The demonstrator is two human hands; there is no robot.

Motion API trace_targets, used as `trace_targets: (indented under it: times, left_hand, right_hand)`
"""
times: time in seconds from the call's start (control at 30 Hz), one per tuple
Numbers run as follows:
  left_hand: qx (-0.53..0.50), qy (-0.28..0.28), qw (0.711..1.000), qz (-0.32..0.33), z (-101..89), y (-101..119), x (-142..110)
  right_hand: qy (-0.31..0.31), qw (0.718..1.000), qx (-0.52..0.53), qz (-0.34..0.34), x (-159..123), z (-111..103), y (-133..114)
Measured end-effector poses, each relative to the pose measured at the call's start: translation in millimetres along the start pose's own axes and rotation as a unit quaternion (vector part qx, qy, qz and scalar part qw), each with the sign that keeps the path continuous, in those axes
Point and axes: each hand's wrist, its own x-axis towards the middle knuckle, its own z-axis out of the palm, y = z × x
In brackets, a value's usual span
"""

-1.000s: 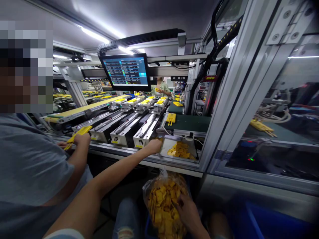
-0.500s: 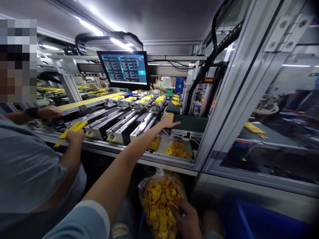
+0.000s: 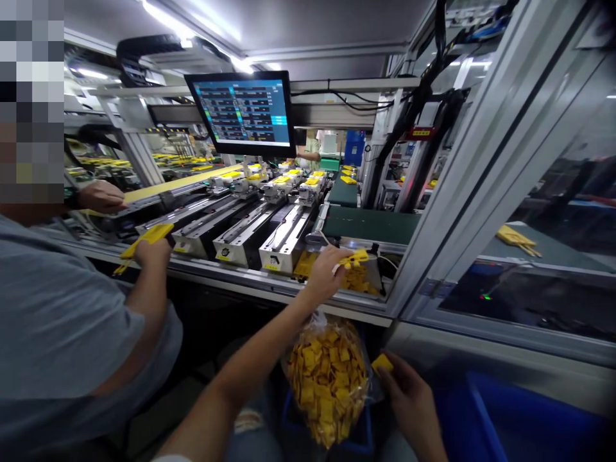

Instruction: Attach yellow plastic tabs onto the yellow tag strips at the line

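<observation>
My left hand (image 3: 325,274) pinches a flat yellow part (image 3: 355,258) with cut-outs, held above a shallow tray (image 3: 373,269) of loose yellow pieces at the machine's front edge. Lower right, my right hand (image 3: 411,388) grips a small square yellow piece (image 3: 382,364) between thumb and fingers. Just left of that hand, a clear plastic bag (image 3: 328,378) full of similar yellow pieces stands open below the ledge. Behind my left hand runs a dark green conveyor belt (image 3: 368,224).
A co-worker at left holds a long yellow part (image 3: 147,246). Several metal slide units (image 3: 283,234) carry yellow parts at their far ends. A monitor (image 3: 243,112) hangs above. An aluminium frame post (image 3: 474,160) rises at right, with a blue bin (image 3: 510,417) below.
My left hand has come back from the conveyor toward me, carrying the yellow part. My right hand has moved from the bag to its right with a square piece. The view has shifted slightly.
</observation>
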Motion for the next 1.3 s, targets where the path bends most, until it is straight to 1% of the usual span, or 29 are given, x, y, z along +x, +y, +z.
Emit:
trace_targets:
  times: [0.03, 0.07, 0.1, 0.17, 0.2, 0.23, 0.27, 0.3, 0.33, 0.4, 0.47, 0.57, 0.6, 0.67, 0.7, 0.73, 0.77, 0.8, 0.87, 0.93, 0.97, 1.0, 1.03, 1.07, 1.13, 1.2, 1.23, 1.27, 1.3]
  left_hand:
    - [-0.065, 0.046, 0.993, -0.085, 3.3, 4.9, -20.2]
    - [-0.135, 0.069, 0.972, -0.178, 7.8, 8.4, -42.3]
    - [-0.207, 0.063, 0.938, -0.271, 13.5, 10.5, -65.7]
    - [-0.329, -0.004, 0.842, -0.427, 27.5, 11.9, -113.9]
    - [-0.369, -0.044, 0.793, -0.483, 35.2, 12.3, -137.2]
    - [-0.392, -0.079, 0.75, -0.526, 43.1, 13.1, -159.0]
    - [-0.406, -0.112, 0.716, -0.557, 50.9, 14.5, -178.8]
    - [-0.413, -0.144, 0.689, -0.577, 58.5, 16.8, -196.3]
    - [-0.418, -0.173, 0.669, -0.589, 65.8, 19.7, -211.6]
    - [-0.426, -0.228, 0.639, -0.598, 79.3, 26.5, -236.1]
    - [-0.428, -0.272, 0.616, -0.603, 91.4, 32.2, -255.2]
    - [-0.428, -0.306, 0.597, -0.606, 106.2, 36.4, -278.0]
    - [-0.429, -0.305, 0.596, -0.606, 109.8, 36.9, -283.8]
    - [-0.436, -0.296, 0.594, -0.608, 114.2, 37.4, -291.4]
    - [-0.442, -0.293, 0.591, -0.608, 114.9, 37.5, -292.9]
    - [-0.45, -0.292, 0.586, -0.608, 114.7, 37.6, -293.0]
    - [-0.459, -0.293, 0.579, -0.607, 113.8, 37.8, -291.9]
    - [-0.466, -0.295, 0.572, -0.607, 112.5, 38.0, -289.9]
    - [-0.474, -0.302, 0.561, -0.608, 109.3, 38.4, -285.0]
    - [-0.472, -0.306, 0.562, -0.606, 106.5, 38.9, -281.2]
    - [-0.47, -0.307, 0.565, -0.604, 105.4, 39.1, -280.1]
    - [-0.469, -0.307, 0.569, -0.602, 104.6, 39.2, -279.6]
    - [-0.47, -0.307, 0.571, -0.598, 104.0, 39.2, -279.5]
    - [-0.473, -0.307, 0.573, -0.595, 103.6, 39.3, -279.8]
    - [-0.479, -0.306, 0.572, -0.591, 103.2, 39.8, -280.6]
    - [-0.482, -0.31, 0.571, -0.588, 103.3, 41.6, -280.7]
    - [-0.48, -0.311, 0.572, -0.588, 103.4, 43.2, -280.2]
    - [-0.477, -0.309, 0.577, -0.587, 103.2, 45.3, -279.0]
    - [-0.472, -0.304, 0.585, -0.586, 102.6, 48.0, -277.1]
  right_hand:
    - [0.019, 0.999, 0.024, 0.009, 2.4, -4.6, -0.5]
    - [0.037, 0.998, 0.047, 0.017, 4.9, -9.3, -0.4]
    - [0.056, 0.996, 0.064, 0.021, 7.3, -14.1, 0.0]
    - [0.093, 0.993, 0.065, 0.019, 10.4, -23.7, 1.9]
    - [0.107, 0.993, 0.046, 0.014, 10.6, -28.2, 2.9]
    - [0.111, 0.994, 0.018, 0.008, 9.8, -32.2, 3.7]
    - [0.105, 0.994, -0.01, -0.001, 7.7, -35.7, 4.2]
    - [0.091, 0.995, -0.037, -0.014, 4.7, -38.6, 4.5]
    - [0.07, 0.995, -0.062, -0.028, 0.8, -40.7, 4.6]
    - [0.025, 0.992, -0.106, -0.056, -8.2, -42.6, 4.8]
    - [-0.006, 0.987, -0.144, -0.067, -16.8, -41.1, 6.1]
    - [-0.028, 0.983, -0.18, -0.032, -25.7, -32.0, 10.3]
    - [-0.041, 0.98, -0.193, -0.013, -27.8, -28.2, 11.6]
    - [-0.089, 0.968, -0.235, 0.019, -32.7, -24.6, 12.2]
    - [-0.115, 0.96, -0.255, 0.029, -36.6, -27.8, 10.8]
    - [-0.136, 0.952, -0.27, 0.037, -42.1, -36.1, 8.0]
    - [-0.146, 0.948, -0.279, 0.045, -49.6, -50.5, 3.9]
    - [-0.145, 0.946, -0.284, 0.05, -59.0, -71.0, -1.3]
    - [-0.125, 0.947, -0.291, 0.057, -81.1, -124.4, -13.5]
    - [-0.106, 0.939, -0.324, 0.035, -100.2, -173.8, -24.1]
    - [-0.083, 0.937, -0.34, 0.011, -105.5, -188.1, -27.3]
    - [-0.083, 0.932, -0.353, -0.008, -107.0, -191.9, -28.4]
    - [-0.106, 0.926, -0.363, -0.021, -104.3, -184.8, -27.1]
    - [-0.143, 0.917, -0.371, -0.03, -98.0, -168.0, -23.6]
    - [-0.211, 0.9, -0.379, -0.048, -78.9, -117.4, -11.6]
    - [-0.232, 0.896, -0.375, -0.055, -59.6, -68.8, 2.1]
    - [-0.241, 0.894, -0.373, -0.057, -52.7, -52.2, 7.6]
    - [-0.246, 0.895, -0.368, -0.058, -48.4, -42.1, 11.5]
    - [-0.246, 0.898, -0.36, -0.057, -46.6, -37.9, 13.5]
